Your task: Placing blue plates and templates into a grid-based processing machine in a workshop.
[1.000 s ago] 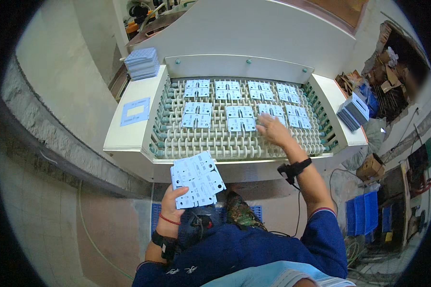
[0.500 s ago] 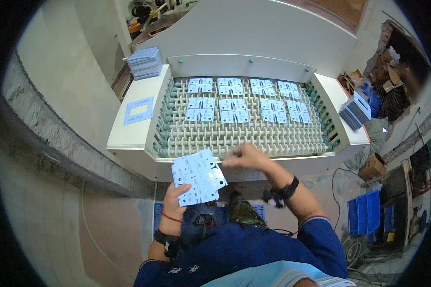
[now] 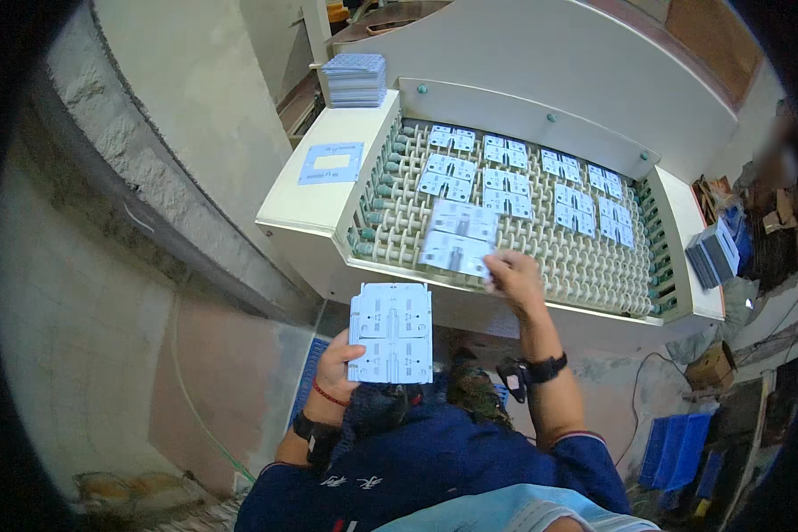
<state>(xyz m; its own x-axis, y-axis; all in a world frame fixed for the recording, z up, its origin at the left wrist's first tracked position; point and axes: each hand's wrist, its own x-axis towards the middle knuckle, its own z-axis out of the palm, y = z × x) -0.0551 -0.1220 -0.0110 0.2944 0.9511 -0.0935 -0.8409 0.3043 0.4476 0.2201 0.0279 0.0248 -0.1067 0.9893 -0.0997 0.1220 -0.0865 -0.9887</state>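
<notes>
My left hand (image 3: 335, 365) grips a stack of light-blue circuit board panels (image 3: 390, 332) by its left side, thumb on top, in front of the roller conveyor. My right hand (image 3: 516, 279) pinches the lower right corner of a single light-blue panel (image 3: 458, 236), slightly blurred, over the near left part of the rollers. Whether that panel touches the rollers I cannot tell. Beyond it, several like panels lie in two rows on the white roller conveyor (image 3: 541, 257), among them a panel (image 3: 507, 192) just behind the held one.
On the machine's left ledge stand a stack of blue boards (image 3: 355, 80) and a flat blue frame (image 3: 331, 163) with a pale centre. Another stack (image 3: 713, 254) leans on the right ledge. Blue crates (image 3: 674, 450) and a cardboard box (image 3: 711, 365) sit on the floor at right.
My right hand now holds a single panel over the rollers; before, it was near the stack with no panel visible in it. The stack in my left hand looks squarer. The view has turned.
</notes>
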